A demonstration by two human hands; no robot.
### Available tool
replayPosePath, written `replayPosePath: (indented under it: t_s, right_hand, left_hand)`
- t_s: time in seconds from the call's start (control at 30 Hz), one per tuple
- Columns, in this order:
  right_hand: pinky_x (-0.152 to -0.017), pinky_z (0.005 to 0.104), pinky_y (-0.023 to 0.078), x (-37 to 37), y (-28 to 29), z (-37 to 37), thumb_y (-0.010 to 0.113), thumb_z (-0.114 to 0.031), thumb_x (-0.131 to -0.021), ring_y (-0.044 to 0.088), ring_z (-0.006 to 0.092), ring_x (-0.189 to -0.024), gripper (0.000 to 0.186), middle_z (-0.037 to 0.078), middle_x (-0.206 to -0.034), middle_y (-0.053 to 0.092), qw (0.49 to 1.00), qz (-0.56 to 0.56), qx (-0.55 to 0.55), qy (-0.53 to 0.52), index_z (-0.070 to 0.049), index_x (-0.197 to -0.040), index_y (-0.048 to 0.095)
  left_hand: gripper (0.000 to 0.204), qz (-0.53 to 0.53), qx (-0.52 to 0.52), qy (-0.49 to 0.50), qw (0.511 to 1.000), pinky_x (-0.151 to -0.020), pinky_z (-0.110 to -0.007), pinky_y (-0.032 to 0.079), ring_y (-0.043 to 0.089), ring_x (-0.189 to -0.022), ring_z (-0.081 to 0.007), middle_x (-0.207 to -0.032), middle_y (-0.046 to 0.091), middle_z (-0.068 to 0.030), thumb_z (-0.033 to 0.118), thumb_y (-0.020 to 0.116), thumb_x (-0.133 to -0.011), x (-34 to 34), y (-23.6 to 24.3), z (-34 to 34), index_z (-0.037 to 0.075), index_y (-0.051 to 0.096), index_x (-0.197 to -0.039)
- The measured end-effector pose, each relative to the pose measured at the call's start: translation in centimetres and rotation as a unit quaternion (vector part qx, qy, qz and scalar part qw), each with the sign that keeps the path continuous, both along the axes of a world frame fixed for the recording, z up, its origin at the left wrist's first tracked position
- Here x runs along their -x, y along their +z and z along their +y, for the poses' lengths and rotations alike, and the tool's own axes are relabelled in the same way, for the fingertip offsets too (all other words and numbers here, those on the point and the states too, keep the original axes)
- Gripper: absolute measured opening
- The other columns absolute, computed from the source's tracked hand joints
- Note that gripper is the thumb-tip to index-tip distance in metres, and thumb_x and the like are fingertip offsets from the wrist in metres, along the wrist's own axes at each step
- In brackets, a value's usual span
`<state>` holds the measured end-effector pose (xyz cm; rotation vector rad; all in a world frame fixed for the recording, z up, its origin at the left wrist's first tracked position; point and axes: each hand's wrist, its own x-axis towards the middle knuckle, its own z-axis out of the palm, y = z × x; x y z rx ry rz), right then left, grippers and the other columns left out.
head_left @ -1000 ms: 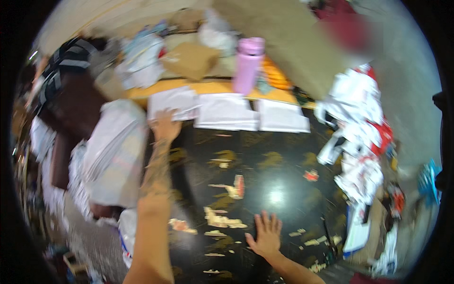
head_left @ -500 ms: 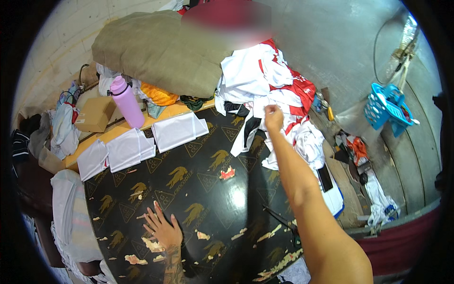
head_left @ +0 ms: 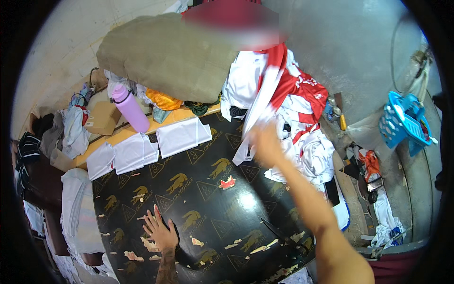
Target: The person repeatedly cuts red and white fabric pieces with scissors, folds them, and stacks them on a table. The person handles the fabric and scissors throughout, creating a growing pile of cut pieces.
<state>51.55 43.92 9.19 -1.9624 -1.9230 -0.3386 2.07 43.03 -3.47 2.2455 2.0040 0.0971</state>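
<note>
My left hand lies flat, fingers spread, on the worn black tabletop. Stretched forward, my right hand is blurred by motion and grips a white cloth garment with red parts. That garment runs taut from the hand up toward the pile of white and red clothes at the table's far right. Its far end overlaps the pile, so I cannot make out its full shape. Several folded white cloth pieces lie in a row along the table's far left edge.
Behind the row stand a pink bottle and a cardboard box. A large olive bundle lies at the back. On the right are a dark phone and a hanging blue basket. A slim dark tool rests on the table.
My right hand has come nearer and slightly left, drawing the white and red garment out in a stretched strip from the pile. My left hand stays flat on the table.
</note>
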Motion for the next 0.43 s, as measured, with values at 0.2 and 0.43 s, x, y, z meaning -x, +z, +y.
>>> replayPosePath:
  t_s: [0.2,0.43]
  right_hand:
    - [-0.086,0.0546,0.055,27.5,2.9,-20.5,0.058,-0.035,-0.109,0.069,0.0505,-0.098,0.038,0.030,-0.107,0.072,0.793,0.453,0.377,0.155,0.000,-0.123,0.066]
    - [-0.081,0.0487,0.060,31.2,21.4,-25.0,0.086,-0.041,-0.088,0.077,0.0404,-0.086,0.045,0.024,-0.086,0.075,0.885,0.241,0.332,0.219,-0.011,-0.117,0.069]
  left_hand:
    - [0.097,-0.366,0.119,-0.218,0.897,-0.132,-0.054,0.008,0.008,-0.165,-0.0415,-0.178,0.017,-0.0210,0.044,0.077,-0.096,1.9,8.5,-1.9,0.008,0.026,-0.170]
    - [0.058,-0.346,0.360,-0.367,0.785,-0.097,-0.035,0.055,0.074,-0.107,-0.0246,-0.118,0.077,-0.0146,0.019,0.087,-0.084,10.2,23.8,-13.3,0.006,0.067,-0.137]
